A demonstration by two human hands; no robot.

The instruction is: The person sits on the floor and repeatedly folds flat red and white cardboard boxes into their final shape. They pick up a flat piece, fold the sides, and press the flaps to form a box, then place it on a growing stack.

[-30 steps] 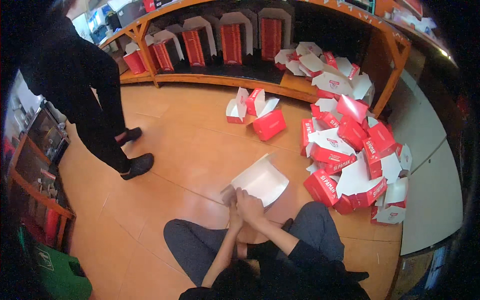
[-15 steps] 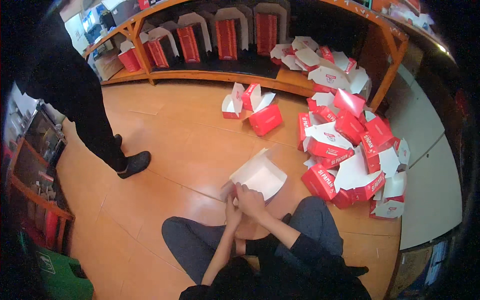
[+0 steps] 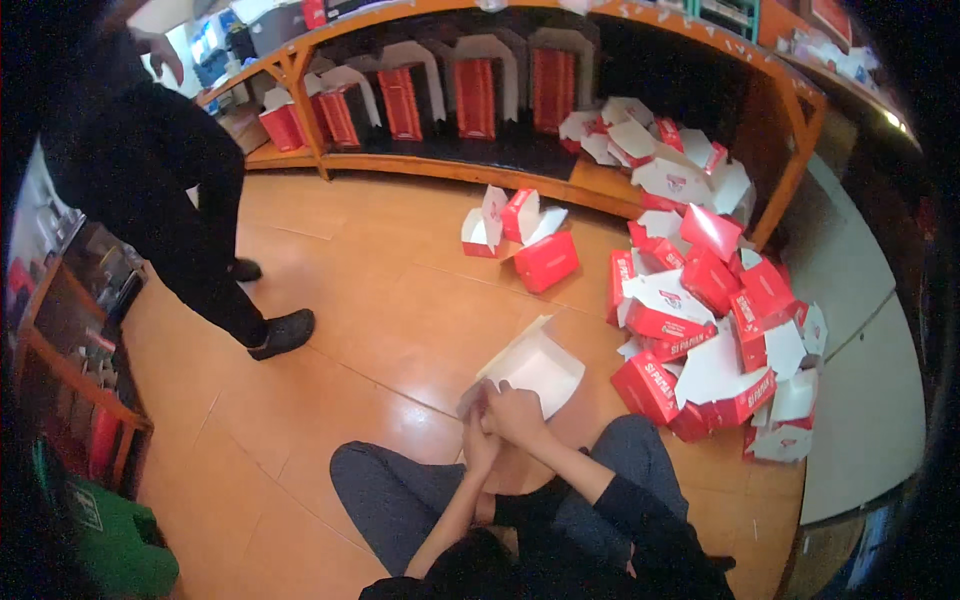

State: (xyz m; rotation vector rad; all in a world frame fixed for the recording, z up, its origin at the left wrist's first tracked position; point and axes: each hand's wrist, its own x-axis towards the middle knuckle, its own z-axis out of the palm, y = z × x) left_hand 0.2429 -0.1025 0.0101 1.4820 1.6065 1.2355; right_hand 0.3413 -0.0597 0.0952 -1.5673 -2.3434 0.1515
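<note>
In front of my crossed legs I have a partly folded cardboard food box (image 3: 548,368), its white inside facing up and its flaps raised. My left hand (image 3: 481,446) is closed on the box's near left corner. Right beside it, my right hand (image 3: 515,412) grips the same corner with bent fingers. The fingertips meet at the edge, and the fold between them is partly hidden.
A heap of red and white folded boxes (image 3: 710,282) lies to my right, reaching up to a wooden shelf (image 3: 450,168). Stacks of red cartons (image 3: 474,98) stand on it. Several boxes (image 3: 545,262) sit ahead. A person in black (image 3: 170,190) stands at left, near a green bin (image 3: 125,545).
The view has shifted a little, so the scene sits lower and farther right. Both hands stay at the box's corner. The standing person's hand now shows at the upper left.
</note>
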